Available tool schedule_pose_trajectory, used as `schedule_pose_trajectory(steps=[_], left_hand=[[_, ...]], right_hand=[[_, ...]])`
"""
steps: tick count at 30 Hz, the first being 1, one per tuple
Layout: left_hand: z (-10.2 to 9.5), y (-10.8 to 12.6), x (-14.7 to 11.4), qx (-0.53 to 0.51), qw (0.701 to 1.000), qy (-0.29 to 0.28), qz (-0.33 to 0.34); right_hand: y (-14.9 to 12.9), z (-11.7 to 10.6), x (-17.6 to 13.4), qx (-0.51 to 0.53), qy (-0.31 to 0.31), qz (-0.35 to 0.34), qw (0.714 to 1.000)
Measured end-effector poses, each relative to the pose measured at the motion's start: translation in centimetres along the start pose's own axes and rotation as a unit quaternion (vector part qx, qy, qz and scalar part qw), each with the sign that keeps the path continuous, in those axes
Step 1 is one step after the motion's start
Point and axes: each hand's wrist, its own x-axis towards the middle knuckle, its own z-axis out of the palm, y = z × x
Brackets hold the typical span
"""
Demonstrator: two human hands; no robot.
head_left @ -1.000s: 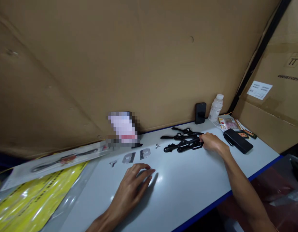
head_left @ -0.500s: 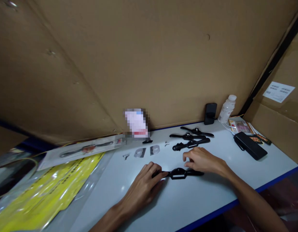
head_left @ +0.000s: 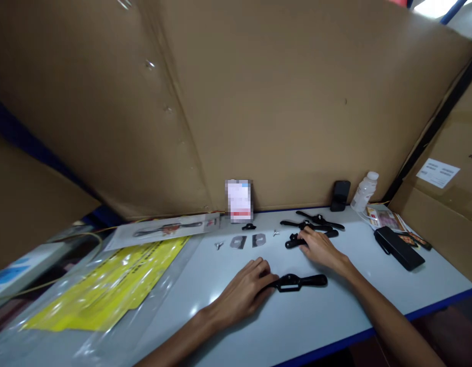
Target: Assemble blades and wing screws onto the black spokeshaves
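My left hand (head_left: 245, 290) grips the left handle of a black spokeshave body (head_left: 291, 282), which lies near the middle of the table with its slot showing. Behind it, my right hand (head_left: 320, 245) has its fingers bent down around the middle of another spokeshave body (head_left: 295, 243), covering part of it. Two more black spokeshaves (head_left: 322, 221) (head_left: 297, 224) lie just beyond that hand. To the left are two flat metal blades (head_left: 238, 242) (head_left: 259, 240), two small silver thumbscrews (head_left: 219, 245) (head_left: 276, 233) and a small black cap (head_left: 248, 227).
A packaged spokeshave (head_left: 167, 229) and yellow sheet in clear plastic (head_left: 117, 285) cover the table's left. A blurred-out upright item (head_left: 239, 201), a phone (head_left: 340, 195) and bottle (head_left: 365, 192) stand along the cardboard wall (head_left: 266, 102). A black case (head_left: 399, 248) lies right.
My right hand has moved back from above the near spokeshave to the one behind it. My left hand stays on the near spokeshave's handle. The camera view has shifted.
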Motion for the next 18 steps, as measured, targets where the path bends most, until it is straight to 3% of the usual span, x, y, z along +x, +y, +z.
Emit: schedule_pose_trajectory(steps=[10,14,18], left_hand=[[0.7,-0.2,0.6,0.002,1.000,0.006,0.002],[0.6,-0.2,0.7,0.014,1.000,0.001,0.007],[0.8,-0.2,0.6,0.027,0.999,-0.009,0.013]], right_hand=[[0.8,-1.6,2.3,0.010,-0.015,-0.007,1.000],[-1.5,-1.8,4.2,0.000,0.008,-0.013,1.000],[-5.7,-1.3,6.3,0.003,-0.007,-0.073,0.997]])
